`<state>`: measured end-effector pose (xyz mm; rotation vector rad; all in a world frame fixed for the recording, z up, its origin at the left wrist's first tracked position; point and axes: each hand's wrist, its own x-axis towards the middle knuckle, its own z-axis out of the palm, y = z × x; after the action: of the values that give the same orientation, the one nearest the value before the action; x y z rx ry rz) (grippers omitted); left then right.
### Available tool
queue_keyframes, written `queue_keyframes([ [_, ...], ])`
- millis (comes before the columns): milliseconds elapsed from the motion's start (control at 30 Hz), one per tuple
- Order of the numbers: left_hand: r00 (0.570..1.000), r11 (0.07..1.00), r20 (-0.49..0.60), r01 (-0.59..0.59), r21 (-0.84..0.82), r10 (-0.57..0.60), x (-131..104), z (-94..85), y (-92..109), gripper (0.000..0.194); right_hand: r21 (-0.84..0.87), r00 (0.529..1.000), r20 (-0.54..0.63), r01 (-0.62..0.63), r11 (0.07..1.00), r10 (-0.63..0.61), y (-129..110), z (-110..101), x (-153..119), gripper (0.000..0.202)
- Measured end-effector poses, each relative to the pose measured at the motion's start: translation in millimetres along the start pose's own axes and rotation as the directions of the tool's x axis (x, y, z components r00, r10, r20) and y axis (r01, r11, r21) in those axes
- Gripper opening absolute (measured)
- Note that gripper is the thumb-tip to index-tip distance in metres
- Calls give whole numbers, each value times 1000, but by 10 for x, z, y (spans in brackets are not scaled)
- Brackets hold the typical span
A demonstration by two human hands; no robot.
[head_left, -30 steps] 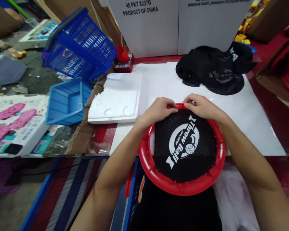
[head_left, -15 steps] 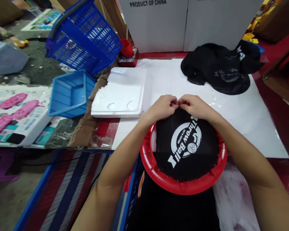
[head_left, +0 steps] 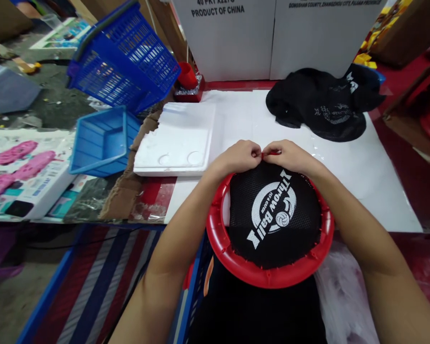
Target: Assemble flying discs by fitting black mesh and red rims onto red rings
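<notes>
Over the last second, the fingertips of the left hand and the right hand have drawn together: a stretch of red showed between them, and now only a sliver does. I'd take that to mean both hands are busy with one spot on the rim instead of two.

That rim belongs to a red plastic ring, reaching from the fingers back towards the person's lap. Both sets of fingers are curled in and pinching its far edge. Whether cloth is caught in the pinch too, I can't tell; the knuckles hide it.

Just nearside of the fingers, the black mesh panel with its white "Throw Ball" print fills most of the ring. Nearside of the left fingers, though, a pale gap separates mesh from ring, so I'd judge it isn't seated snugly there.

Beyond the right fingers, a heap of black mesh pieces lies on the white-covered worktop, much as it did a second ago. Left of the left fingers sits a white foam slab.
</notes>
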<state>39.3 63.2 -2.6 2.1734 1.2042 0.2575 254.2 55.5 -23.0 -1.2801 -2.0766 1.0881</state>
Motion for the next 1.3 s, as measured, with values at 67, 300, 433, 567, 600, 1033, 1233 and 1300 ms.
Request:
queue_keyframes([
  [67,999,1000,32,15,-12,-15,-11,-40,16,12,42,999,41,5,999,-7,4,-22,-11,18],
  [300,1000,999,4,21,43,-21,-15,-34,27,15,-148,998,-35,37,988,-43,-85,39,-31,19],
  [433,1000,1000,-1,12,9,-11,4,1,-6,13,-187,996,-15,83,979,-88,-109,13,-35,19],
  [567,996,992,-46,-77,-99,72,-20,-16,-37,14,-161,994,60,99,982,-90,-47,-121,-10,19],
  [600,987,985,-102,-134,-108,123,-35,-28,-43,14,-198,995,40,94,976,-88,-12,-167,-4,19],
  [1033,979,957,-113,-136,256,170,-228,63,-199,45,-186,862,216,-424,886,458,146,-1329,-1012,52],
  [1233,974,968,-56,-212,131,221,-257,-34,-222,27,-337,993,89,104,936,-78,-38,-667,-698,45],
  [1300,971,972,-36,-233,39,234,-270,-78,-237,18,-375,988,150,93,923,-38,-14,-466,-595,39],
])
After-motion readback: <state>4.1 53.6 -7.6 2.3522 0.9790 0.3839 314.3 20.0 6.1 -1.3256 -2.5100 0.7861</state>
